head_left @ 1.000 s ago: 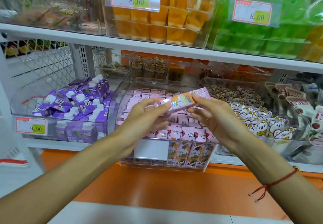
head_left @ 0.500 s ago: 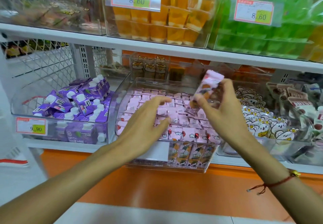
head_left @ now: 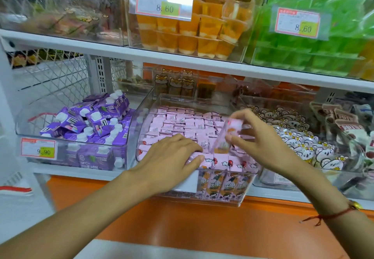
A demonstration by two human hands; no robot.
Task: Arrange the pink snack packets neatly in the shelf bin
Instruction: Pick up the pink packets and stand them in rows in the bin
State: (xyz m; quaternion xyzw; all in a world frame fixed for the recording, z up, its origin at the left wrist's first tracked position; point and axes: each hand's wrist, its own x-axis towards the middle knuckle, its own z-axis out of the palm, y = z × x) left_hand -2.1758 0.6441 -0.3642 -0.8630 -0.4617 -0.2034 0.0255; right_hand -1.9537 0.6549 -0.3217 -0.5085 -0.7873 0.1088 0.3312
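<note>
A clear shelf bin (head_left: 240, 200) in the middle of the lower shelf holds several rows of pink snack packets (head_left: 178, 123) standing on end. My right hand (head_left: 257, 143) pinches one pink packet (head_left: 227, 135) upright, its lower end down among the front rows. My left hand (head_left: 172, 161) lies flat with fingers spread on the front-left packets, pressing on them and holding nothing. A white label on the bin's front is partly hidden by my left wrist.
A bin of purple cartons (head_left: 91, 129) stands to the left, a bin of white bear-print packets (head_left: 299, 143) to the right. Orange jelly cups (head_left: 202, 28) and green packs (head_left: 323, 42) fill the shelf above. An orange ledge (head_left: 202, 224) runs below.
My right hand carried the packet from level in front of the bin, tipped it upright and lowered it into the front rows. My left hand let go of it and came down flat on the packets.
</note>
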